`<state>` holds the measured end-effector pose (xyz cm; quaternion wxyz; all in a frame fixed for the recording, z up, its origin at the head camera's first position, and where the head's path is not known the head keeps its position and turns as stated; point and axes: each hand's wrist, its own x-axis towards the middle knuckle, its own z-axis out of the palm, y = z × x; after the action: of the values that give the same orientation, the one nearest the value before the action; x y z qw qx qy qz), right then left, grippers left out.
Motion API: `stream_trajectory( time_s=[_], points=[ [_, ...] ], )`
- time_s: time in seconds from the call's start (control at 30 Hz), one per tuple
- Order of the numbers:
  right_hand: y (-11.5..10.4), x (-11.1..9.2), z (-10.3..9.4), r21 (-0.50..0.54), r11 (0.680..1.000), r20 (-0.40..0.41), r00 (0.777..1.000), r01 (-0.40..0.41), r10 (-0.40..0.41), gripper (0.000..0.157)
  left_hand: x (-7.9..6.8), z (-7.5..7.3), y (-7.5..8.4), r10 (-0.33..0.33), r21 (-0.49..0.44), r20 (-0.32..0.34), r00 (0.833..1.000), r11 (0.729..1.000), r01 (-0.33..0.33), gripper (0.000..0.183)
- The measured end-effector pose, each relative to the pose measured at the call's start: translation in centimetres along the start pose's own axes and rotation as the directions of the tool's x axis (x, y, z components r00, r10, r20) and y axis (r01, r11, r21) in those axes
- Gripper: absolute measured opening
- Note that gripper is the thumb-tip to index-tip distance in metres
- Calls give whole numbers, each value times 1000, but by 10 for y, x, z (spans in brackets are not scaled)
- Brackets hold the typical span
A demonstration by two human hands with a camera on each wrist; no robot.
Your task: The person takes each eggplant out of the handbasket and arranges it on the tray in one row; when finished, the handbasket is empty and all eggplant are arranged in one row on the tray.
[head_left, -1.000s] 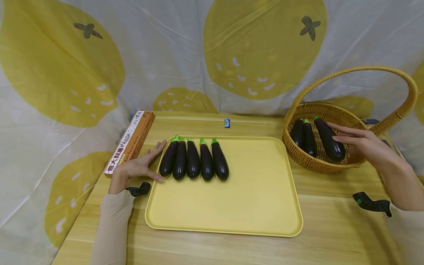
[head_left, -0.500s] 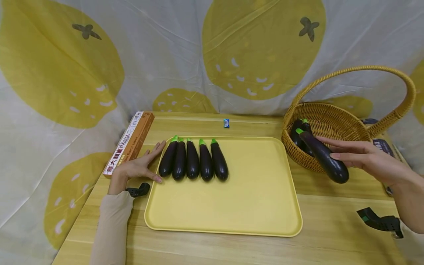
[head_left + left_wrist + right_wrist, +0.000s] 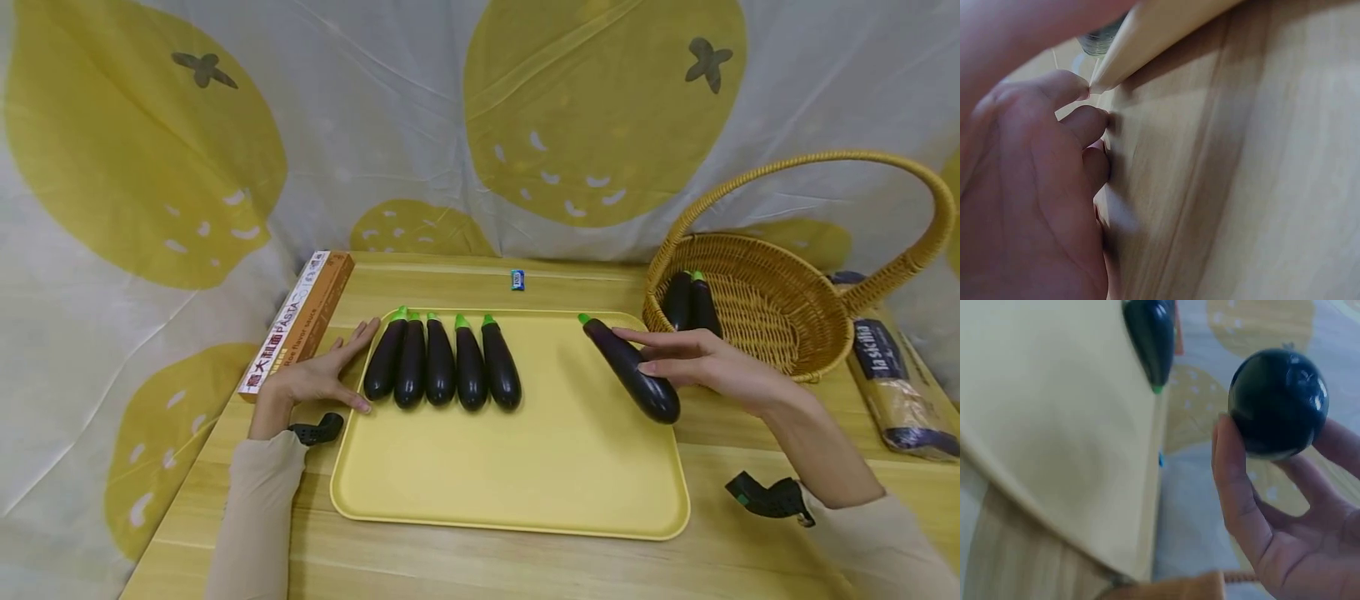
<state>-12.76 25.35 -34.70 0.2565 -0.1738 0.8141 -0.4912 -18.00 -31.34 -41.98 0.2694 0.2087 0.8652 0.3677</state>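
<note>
My right hand (image 3: 697,362) pinches a dark purple eggplant (image 3: 633,371) with a green stem end, holding it tilted above the right part of the yellow tray (image 3: 510,475). In the right wrist view that eggplant (image 3: 1279,403) shows end-on between thumb and fingers. Several more eggplants (image 3: 441,362) lie side by side in a row on the tray's left half, stems pointing away. My left hand (image 3: 318,375) rests spread at the tray's left edge, its fingers straight. Seen from the left wrist, this hand's fingertips (image 3: 1094,122) touch the tray edge and the table.
A wicker basket (image 3: 757,292) with a tall handle stands at the back right, holding two eggplants (image 3: 690,304). Right of it lies a pasta bag (image 3: 888,367). A pasta box (image 3: 296,325) lies at the left, and a small blue packet (image 3: 517,280) behind the tray.
My right hand has lifted one eggplant out of the basket and carried it left, over the tray. The left hand stays at the tray's left edge.
</note>
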Motion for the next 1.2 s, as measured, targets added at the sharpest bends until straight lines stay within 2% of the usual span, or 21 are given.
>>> stream_trajectory(
  time_s=[0.37,0.57,0.83,1.07,1.2],
  points=[
    [-3,77,57,57,997,-35,998,-43,45,61,0,0,0,-21,-2,-2,1000,1000,21,138],
    [-4,103,78,93,992,-54,995,-80,85,61,0,0,1,-10,-1,-1,1000,1000,10,137],
    [-5,113,92,104,991,-69,993,-87,95,63,1,1,0,40,3,-2,999,999,-40,136],
    [-5,111,100,78,994,-106,990,-82,90,64,1,2,0,38,-4,-2,999,999,-38,136],
    [-5,109,102,50,997,-108,992,-59,64,64,1,1,0,15,-12,-6,1000,1000,-15,138]
  ],
)
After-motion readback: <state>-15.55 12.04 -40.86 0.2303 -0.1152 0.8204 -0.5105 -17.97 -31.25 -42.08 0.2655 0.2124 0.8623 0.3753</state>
